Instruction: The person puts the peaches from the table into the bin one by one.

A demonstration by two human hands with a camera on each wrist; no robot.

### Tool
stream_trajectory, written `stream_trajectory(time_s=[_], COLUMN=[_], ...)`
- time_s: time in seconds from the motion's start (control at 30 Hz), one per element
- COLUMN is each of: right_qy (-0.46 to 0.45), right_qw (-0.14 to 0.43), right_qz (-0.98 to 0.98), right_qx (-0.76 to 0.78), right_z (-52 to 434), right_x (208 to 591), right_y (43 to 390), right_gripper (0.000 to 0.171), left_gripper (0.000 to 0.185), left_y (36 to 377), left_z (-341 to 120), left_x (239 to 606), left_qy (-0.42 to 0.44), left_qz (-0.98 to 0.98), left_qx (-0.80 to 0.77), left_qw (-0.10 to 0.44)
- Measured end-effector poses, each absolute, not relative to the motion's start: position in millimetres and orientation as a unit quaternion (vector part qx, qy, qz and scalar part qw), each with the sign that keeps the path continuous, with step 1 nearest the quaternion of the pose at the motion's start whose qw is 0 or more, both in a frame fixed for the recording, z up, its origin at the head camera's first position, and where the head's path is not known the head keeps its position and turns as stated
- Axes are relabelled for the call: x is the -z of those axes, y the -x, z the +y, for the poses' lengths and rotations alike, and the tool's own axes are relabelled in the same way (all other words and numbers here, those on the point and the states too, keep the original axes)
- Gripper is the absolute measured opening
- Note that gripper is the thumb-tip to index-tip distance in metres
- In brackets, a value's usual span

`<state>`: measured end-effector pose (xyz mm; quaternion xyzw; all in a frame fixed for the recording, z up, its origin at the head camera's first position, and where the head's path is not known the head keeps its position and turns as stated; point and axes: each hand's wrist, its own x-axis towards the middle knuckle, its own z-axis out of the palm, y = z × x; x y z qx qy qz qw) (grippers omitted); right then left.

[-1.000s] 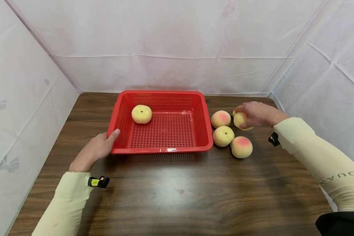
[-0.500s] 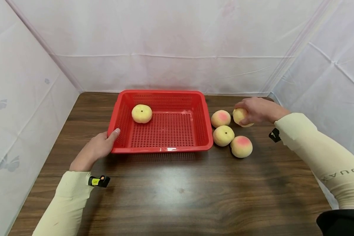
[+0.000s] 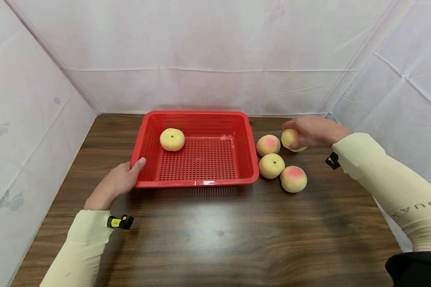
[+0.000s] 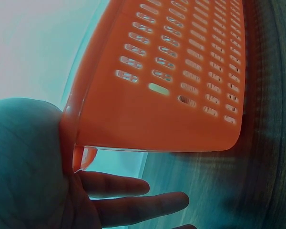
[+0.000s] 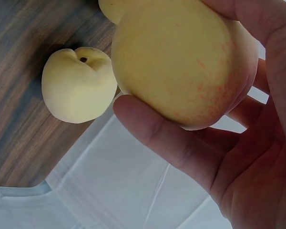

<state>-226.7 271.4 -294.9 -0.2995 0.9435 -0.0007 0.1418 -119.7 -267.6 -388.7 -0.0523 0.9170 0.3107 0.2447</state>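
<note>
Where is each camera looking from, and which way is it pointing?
Head: up high, looking forward and down at the table, red basket and peaches; both hands and sleeves show.
Left wrist: low beside the basket's wall, looking along it; the left hand shows.
Right wrist: under the right hand, looking at the held peach; another peach lies on the table.
Shared: the head view also shows the basket and held peach.

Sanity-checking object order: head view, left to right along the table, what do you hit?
left hand → red basket with one peach inside → loose peaches beside it → right hand gripping a peach.
</note>
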Motion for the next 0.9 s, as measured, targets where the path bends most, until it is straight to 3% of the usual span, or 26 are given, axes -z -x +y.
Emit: stream_trajectory(time_s=[0.47,0.7,0.9], right_qy=[0.318,0.332,0.34], right_qw=[0.14,0.134,0.137], right_qz=[0.938,0.934,0.931], right_qx=[-0.004,0.001,0.005], right_z=[262,252,239], right_x=[284,281,281], right_y=[232,235,236], right_gripper=[0.052,0.036,0.034], left_gripper=[0.076,0.075,0.078], left_y=[121,119,114], left_z=[-269,-270,-273], left_x=[392,392,392], left_qy=[0.042,0.047,0.055], left_qz=[0.926,0.922,0.922], left_qx=[-0.299,-0.305,-0.301], left_qw=[0.225,0.234,0.239])
